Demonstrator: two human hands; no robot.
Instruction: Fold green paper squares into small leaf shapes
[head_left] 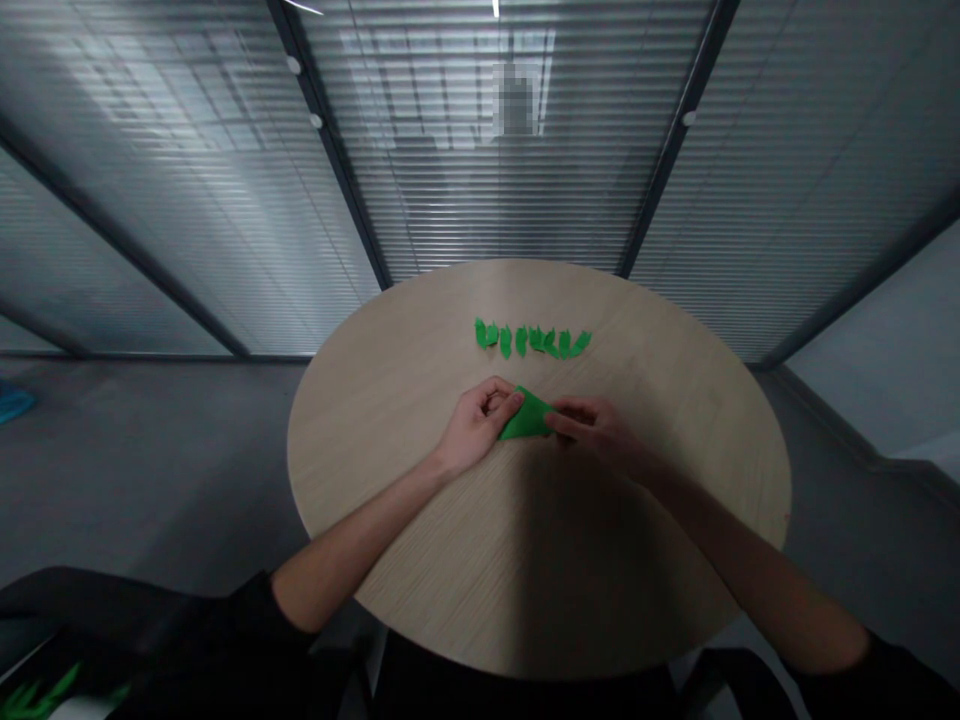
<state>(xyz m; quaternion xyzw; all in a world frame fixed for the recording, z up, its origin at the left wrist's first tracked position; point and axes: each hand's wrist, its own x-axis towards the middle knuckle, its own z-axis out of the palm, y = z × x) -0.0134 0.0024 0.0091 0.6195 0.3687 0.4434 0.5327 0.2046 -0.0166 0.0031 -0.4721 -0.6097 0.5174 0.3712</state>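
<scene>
A folded piece of green paper (pixel 528 416), roughly triangular, is held between my two hands above the middle of the table. My left hand (pixel 480 418) pinches its left edge, thumb on top. At the right corner, my right hand (pixel 592 425) grips the paper between thumb and fingers. Just beyond the hands, several small green folded paper pieces (pixel 534 340) lie in a row on the table.
The round wooden table (pixel 420 540) has a shadow across its near right part. Behind it stands a glass wall with blinds (pixel 502 200). More green pieces (pixel 45 695) show at the bottom left, beside a dark chair (pixel 97 600). Something blue (pixel 13 402) lies on the floor at far left.
</scene>
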